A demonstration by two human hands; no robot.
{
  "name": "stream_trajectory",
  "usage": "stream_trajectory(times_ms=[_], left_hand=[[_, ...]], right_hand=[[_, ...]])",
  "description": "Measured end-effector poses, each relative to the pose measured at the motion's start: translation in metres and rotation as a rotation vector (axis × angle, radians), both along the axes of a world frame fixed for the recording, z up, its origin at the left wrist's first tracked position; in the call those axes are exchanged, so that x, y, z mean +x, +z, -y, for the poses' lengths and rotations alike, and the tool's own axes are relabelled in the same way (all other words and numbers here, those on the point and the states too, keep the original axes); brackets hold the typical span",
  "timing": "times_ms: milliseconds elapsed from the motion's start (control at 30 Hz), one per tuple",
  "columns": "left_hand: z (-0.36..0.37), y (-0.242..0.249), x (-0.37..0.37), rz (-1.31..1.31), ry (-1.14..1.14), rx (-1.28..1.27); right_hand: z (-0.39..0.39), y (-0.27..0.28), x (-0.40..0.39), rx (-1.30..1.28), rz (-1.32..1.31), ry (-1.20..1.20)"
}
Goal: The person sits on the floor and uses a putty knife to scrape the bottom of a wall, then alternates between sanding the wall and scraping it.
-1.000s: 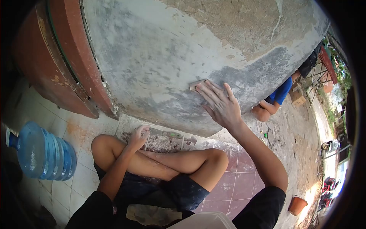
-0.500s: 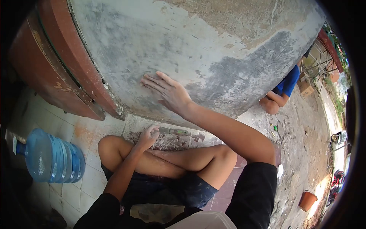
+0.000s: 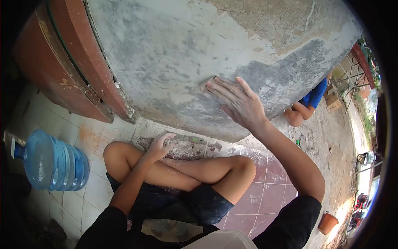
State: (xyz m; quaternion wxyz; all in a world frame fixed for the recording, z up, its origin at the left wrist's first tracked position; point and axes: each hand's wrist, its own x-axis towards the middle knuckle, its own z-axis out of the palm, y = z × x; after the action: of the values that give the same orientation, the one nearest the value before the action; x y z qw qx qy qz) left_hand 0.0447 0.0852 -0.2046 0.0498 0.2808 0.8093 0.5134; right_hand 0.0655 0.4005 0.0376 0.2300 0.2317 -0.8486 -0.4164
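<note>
My right hand (image 3: 238, 101) lies against the grey, patchy wall (image 3: 166, 54), its fingers nearly straight over a thin grey piece (image 3: 208, 83) whose edge shows at the fingertips. What the piece is cannot be made out clearly. Near my crossed legs, my left hand (image 3: 158, 148) hangs with loosely curled fingers apart and nothing seen in it. A scraper with a grey-green handle (image 3: 194, 139) lies on the dusty ledge just beyond my left hand, at the foot of the wall.
A large blue water bottle (image 3: 56, 161) lies on the white tiles at left. Red-brown wooden panels (image 3: 78, 50) border the wall. At right are a crouching person in blue (image 3: 317, 94), cardboard boxes (image 3: 332, 98) and an orange-brown pot (image 3: 327, 223). Reddish tiles (image 3: 244, 197) lie beside my knee.
My right hand has moved right along the wall, and the thin piece's edge now shows at its fingertips. My left hand has stayed by my legs. The view has shifted slightly.
</note>
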Motion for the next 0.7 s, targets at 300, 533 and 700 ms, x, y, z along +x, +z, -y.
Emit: stream_trajectory(times_ms=[300,533,700], left_hand=[[-0.015,0.000,-0.006,-0.012,-0.078,0.041],[-0.008,-0.010,-0.006,0.011,-0.091,0.047],[0.003,-0.018,-0.004,0.032,-0.035,0.025]], right_hand=[[0.014,-0.002,-0.008,0.010,-0.065,-0.084],[0.127,-0.012,-0.079,-0.130,-0.075,0.059],[0.138,-0.011,-0.086,-0.210,-0.077,0.171]])
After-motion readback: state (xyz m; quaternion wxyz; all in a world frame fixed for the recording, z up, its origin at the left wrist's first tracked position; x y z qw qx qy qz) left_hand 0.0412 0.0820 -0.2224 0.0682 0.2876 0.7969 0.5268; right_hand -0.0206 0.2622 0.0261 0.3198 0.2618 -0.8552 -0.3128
